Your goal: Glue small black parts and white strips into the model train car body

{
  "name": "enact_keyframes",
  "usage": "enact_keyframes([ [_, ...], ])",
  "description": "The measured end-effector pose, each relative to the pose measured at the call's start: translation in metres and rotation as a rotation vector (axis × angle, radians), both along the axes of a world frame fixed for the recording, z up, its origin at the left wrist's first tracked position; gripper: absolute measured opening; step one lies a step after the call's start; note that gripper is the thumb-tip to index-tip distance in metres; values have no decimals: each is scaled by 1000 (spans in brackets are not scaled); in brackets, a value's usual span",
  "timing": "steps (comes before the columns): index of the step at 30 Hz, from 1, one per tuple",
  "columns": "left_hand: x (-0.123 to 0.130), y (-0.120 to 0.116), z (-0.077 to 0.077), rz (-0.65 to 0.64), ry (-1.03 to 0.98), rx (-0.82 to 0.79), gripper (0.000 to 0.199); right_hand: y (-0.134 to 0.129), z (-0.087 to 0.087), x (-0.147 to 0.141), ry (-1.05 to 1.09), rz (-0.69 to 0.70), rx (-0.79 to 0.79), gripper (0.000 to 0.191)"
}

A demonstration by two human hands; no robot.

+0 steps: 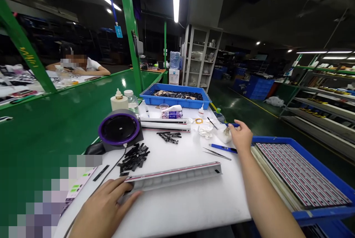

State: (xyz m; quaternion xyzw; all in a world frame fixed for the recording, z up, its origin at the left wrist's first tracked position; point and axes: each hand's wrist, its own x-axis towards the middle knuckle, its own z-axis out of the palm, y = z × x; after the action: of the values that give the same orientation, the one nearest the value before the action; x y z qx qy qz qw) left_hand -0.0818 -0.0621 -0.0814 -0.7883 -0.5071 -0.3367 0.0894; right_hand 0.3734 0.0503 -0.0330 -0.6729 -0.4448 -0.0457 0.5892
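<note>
A long pale channel-shaped strip (177,174) with a red line along its top edge lies across the white table. My left hand (108,197) grips its left end between thumb and fingers. At the right my right hand (240,134) is raised over the table's right side, thumb and forefinger close together at a small white container (224,134); what they hold, if anything, is too small to name. Small black pieces (135,157) lie in a heap beyond my left hand. A blue pen-like tool (223,148) and metal tweezers (217,153) lie left of my right forearm.
A round black-and-purple device (119,129) stands at the left, its cable running forward. Two more strips (166,128) lie behind. A blue tray (174,101) of black parts is at the back; a blue crate (327,212) with striped panels is at the right. A person sits far left.
</note>
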Motion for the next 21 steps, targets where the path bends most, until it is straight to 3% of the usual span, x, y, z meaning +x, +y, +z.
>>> enact_keyframes([
  [3,2,-3,4,17,101,-35,37,-19,0,-24,-73,73,131,34],
  [6,7,-8,9,76,114,-67,36,-36,-1,-51,-231,343,192,23],
  [10,13,-17,13,125,137,-133,32,-47,0,-75,-491,808,105,16],
  [13,16,-21,14,156,146,-187,26,-52,4,-82,-658,1018,-46,22],
  [17,19,-24,18,177,139,-259,24,-64,10,-91,-887,1121,-321,36],
  [21,22,-25,24,187,132,-306,24,-75,12,-105,-976,1083,-477,48],
])
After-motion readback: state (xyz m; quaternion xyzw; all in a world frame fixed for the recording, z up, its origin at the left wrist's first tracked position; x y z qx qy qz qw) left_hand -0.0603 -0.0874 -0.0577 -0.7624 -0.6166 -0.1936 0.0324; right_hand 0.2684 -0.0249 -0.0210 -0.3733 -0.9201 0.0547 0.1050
